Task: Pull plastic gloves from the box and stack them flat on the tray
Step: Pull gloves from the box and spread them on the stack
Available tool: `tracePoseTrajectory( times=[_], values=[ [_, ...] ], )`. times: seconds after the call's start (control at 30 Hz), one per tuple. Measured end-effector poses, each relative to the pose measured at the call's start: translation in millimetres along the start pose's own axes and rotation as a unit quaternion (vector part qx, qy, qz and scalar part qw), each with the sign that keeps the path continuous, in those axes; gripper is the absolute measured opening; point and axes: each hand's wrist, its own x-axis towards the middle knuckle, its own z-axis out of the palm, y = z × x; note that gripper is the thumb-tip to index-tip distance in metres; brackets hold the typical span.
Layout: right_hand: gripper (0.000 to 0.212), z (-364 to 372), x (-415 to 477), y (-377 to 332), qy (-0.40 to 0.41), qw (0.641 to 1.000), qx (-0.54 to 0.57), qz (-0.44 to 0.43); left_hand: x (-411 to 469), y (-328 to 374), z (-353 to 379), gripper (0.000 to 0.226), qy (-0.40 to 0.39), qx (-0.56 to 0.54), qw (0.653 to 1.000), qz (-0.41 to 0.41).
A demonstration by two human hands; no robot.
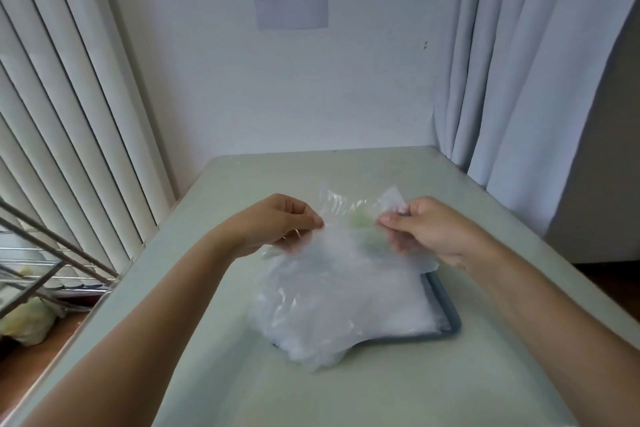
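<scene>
A clear plastic glove hangs stretched between both hands above the table. My left hand pinches its left edge and my right hand pinches its right edge. Below it lies a pile of clear gloves covering a dark grey tray, of which only the right rim and near corner show. A green shape, blurred behind the held glove, sits between the hands; whether it is the box I cannot tell.
The pale green table runs to a white wall. Vertical blinds and a metal rack stand to the left. A grey curtain hangs at the right.
</scene>
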Motion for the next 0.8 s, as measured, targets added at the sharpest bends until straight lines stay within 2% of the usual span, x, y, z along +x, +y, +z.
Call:
tracePoseTrajectory(
  times=[0.07, 0.17, 0.27, 0.4, 0.5, 0.57, 0.63, 0.67, 0.73, 0.8],
  values=[
    [0.023, 6, 5, 25, 0.040, 0.996, -0.083, -0.004, 12, -17, 10, 0.025, 0.012, 0.045, 0.999, -0.021],
    [0.024, 12, 14, 60, 0.066, 0.975, -0.211, 0.007, 31, -45, 25, 0.024, 0.032, 0.160, 0.986, -0.032],
    [0.028, 17, 19, 83, 0.082, 0.959, -0.269, 0.018, 46, -68, 36, 0.026, 0.061, 0.262, 0.963, -0.020],
    [0.027, 23, 16, 97, 0.090, 0.934, -0.345, 0.017, 54, -83, 35, 0.018, 0.086, 0.361, 0.928, -0.029],
    [0.031, 26, 13, 102, 0.104, 0.926, -0.361, 0.025, 55, -77, 30, 0.022, 0.169, 0.396, 0.900, -0.071],
    [0.035, 26, 10, 102, 0.116, 0.922, -0.369, 0.026, 53, -68, 33, 0.024, 0.244, 0.406, 0.880, -0.035],
    [0.034, 27, 11, 104, 0.121, 0.920, -0.371, 0.024, 48, -55, 47, 0.024, 0.273, 0.369, 0.887, 0.059],
    [0.030, 27, 11, 105, 0.121, 0.921, -0.370, 0.023, 45, -47, 56, 0.025, 0.257, 0.343, 0.898, 0.105],
    [0.023, 27, 12, 106, 0.122, 0.924, -0.363, 0.018, 38, -38, 79, 0.035, 0.160, 0.326, 0.918, 0.159],
    [0.026, 26, 13, 107, 0.120, 0.925, -0.361, 0.013, 36, -42, 99, 0.061, 0.024, 0.385, 0.912, 0.139]
  ],
)
